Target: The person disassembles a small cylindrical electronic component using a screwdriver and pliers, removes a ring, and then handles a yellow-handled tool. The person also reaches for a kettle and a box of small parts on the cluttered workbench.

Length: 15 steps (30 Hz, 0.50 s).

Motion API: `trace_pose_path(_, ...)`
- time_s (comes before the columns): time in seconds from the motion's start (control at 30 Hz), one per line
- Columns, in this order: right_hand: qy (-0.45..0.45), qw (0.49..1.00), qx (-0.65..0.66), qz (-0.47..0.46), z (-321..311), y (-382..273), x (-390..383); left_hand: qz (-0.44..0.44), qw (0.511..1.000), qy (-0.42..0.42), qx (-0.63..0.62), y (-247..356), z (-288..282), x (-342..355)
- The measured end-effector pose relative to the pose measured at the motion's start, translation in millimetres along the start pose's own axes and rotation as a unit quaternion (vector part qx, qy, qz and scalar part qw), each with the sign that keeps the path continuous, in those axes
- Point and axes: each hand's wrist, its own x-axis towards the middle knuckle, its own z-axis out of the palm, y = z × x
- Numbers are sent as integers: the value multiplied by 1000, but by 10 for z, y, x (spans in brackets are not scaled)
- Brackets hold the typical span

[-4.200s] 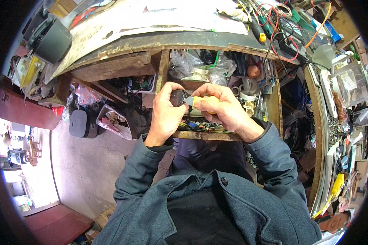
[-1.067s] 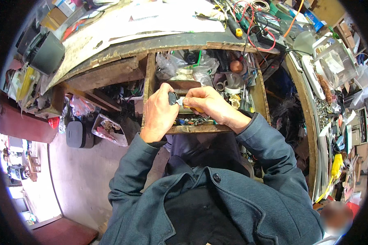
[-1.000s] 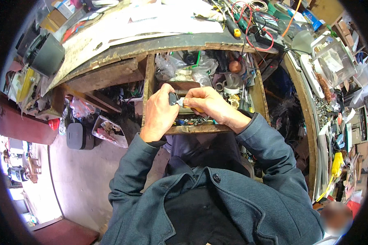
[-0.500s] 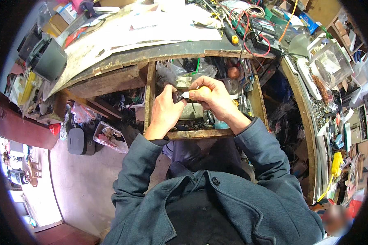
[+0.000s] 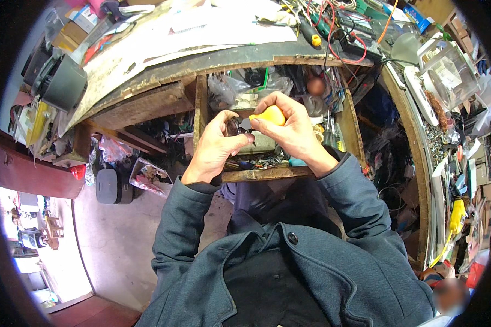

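Note:
Above an open wooden drawer (image 5: 267, 175), my left hand (image 5: 214, 150) grips a small dark, roundish object (image 5: 233, 126) between thumb and fingers; its exact kind is unclear. My right hand (image 5: 294, 133) is closed on a yellow-handled tool (image 5: 273, 115), its thumb beside the dark object. The tool's pale tip is close to that object, but whether they touch is hard to tell. Plastic bags, a reddish ball (image 5: 315, 85), rolls and small tools lie in the drawer beneath and behind both hands.
A worktop (image 5: 213, 57) with paper, cables and tools spans the back. A dark pot-like container (image 5: 57, 87) stands on its left. Below left, a black case (image 5: 109, 186) and a box of scraps (image 5: 149, 175) sit on the floor. A cluttered side bench (image 5: 423, 180) runs along the right.
My right hand has rotated and risen slightly, showing much more of the yellow handle. My left fingers have shifted and the dark object sits at a different angle.

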Motion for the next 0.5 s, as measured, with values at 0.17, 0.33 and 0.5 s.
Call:
trace_pose_path(0.17, -10, 999, -47, -18, 15, -68, -19, 8, 1000, -5, 5, -12, 3, 4)
trace_pose_path(0.33, 7, 998, -60, -36, 36, -127, -50, 4, 1000, -7, -1, -5, 4, 2)
trace_pose_path(0.5, 15, 992, -88, -86, 46, -80, -46, 1, 1000, -1, -6, -11, 11, 1)
